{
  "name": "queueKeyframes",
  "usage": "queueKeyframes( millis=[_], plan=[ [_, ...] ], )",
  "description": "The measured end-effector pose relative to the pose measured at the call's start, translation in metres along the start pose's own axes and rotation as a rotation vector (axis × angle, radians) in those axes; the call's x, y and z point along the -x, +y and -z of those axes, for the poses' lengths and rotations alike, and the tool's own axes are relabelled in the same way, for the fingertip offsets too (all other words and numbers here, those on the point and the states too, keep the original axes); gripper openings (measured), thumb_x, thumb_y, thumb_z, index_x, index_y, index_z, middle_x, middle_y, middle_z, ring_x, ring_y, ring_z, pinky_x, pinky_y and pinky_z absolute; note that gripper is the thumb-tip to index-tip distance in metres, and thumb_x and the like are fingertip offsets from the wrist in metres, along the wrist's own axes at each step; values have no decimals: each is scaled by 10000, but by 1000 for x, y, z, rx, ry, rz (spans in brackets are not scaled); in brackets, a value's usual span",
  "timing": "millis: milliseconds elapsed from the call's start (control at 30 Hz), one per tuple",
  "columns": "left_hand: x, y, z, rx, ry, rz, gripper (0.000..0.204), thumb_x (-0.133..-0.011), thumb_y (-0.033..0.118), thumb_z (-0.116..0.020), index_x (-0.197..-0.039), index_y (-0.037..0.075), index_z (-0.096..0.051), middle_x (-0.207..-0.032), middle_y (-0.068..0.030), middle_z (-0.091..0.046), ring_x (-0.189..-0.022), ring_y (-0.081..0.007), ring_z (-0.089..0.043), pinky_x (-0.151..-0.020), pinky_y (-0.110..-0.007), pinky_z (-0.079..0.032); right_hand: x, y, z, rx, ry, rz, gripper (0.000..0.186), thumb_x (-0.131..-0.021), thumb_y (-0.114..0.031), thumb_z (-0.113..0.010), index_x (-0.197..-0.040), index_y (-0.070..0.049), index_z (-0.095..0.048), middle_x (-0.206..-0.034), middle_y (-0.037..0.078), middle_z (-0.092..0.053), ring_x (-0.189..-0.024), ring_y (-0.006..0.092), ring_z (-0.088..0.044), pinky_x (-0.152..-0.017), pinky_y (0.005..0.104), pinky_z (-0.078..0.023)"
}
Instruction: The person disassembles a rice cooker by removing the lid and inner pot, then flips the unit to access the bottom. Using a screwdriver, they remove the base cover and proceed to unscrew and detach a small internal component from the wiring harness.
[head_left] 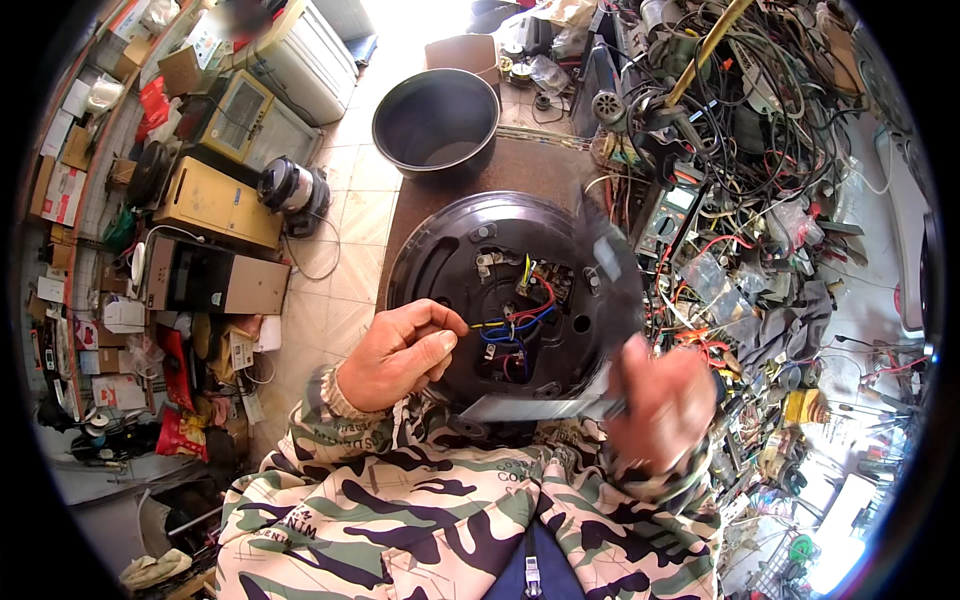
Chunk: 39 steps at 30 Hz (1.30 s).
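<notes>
Cluttered shelves [68, 240] line the left wall, with boxy ovens beside them and a small motor-like appliance [293, 193] standing on the tiled floor [352, 205]. Next comes the left hand [400, 355], its grip narrow, thumb and forefinger closed on the end of a yellow wire [487, 325]. Beyond it, a deep black pot [437, 115] stands at the far end of the brown table [545, 165]. Nearer, a round black base [455, 290] lies over the table's near part, wiring exposed; red wires [549, 292] and blue wires [495, 338] loop near the yellow one.

The wire should be light and flexible, best pinched on its insulation without tugging at the joint. The base looks stiff and slick, best held by its rim.

Over the base's right side, the right hand [660, 402] is blurred; I cannot tell its grip or what it holds. Farther right lie a multimeter [667, 210] and tangled cables [770, 130].
</notes>
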<state>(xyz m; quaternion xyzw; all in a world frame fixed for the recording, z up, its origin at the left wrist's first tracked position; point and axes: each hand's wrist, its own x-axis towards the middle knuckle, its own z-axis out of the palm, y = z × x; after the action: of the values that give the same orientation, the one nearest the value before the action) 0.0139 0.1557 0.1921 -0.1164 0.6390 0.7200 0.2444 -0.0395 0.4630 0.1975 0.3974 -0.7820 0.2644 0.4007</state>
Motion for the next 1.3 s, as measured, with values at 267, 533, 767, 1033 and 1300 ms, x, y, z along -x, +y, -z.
queueKeyframes(
  millis=[267,533,767,1033,1300],
  plan=[
    [-4,4,-1,-6,-102,27,199,-1094,183,-624,-1158,-4,-641,-787,-24,-670,-580,-26,-508,-511,-197,-392,58,78,-49,-177,206,-930,130,-949,-102,-815,-1032,-18,-761,-801,-2,-607,-690,87,-490,-621,251,-382],
    [-14,4,-4,99,-208,68,145,-1077,158,-664,-1103,15,-672,-784,-15,-691,-634,-21,-573,-526,-184,-410,93,119,-112,-445,172,-1052,132,-945,-12,-793,-1054,28,-730,-967,30,-655,-782,78,-588,-678,249,-495],
    [-23,7,8,145,-241,40,123,-1073,126,-663,-1096,7,-687,-760,-43,-694,-553,-28,-521,-489,-194,-390,107,167,-157,-550,-63,-1152,172,-920,-58,-808,-1077,4,-770,-954,18,-708,-798,75,-599,-726,249,-498],
    [-132,12,61,-11,236,-352,169,-1064,104,-632,-1106,-22,-736,-792,-77,-727,-549,-63,-580,-480,-209,-437,113,187,-194,-571,-198,-1142,162,-910,-94,-816,-1046,-7,-794,-933,6,-709,-785,62,-611,-714,238,-499],
    [-307,-28,59,-437,-58,-95,205,-1050,46,-586,-1160,-51,-729,-932,-116,-776,-660,-116,-682,-602,-272,-569,145,208,-239,-446,-164,-1129,182,-875,-75,-815,-1028,13,-772,-954,58,-711,-805,118,-649,-749,273,-527]
  ],
)
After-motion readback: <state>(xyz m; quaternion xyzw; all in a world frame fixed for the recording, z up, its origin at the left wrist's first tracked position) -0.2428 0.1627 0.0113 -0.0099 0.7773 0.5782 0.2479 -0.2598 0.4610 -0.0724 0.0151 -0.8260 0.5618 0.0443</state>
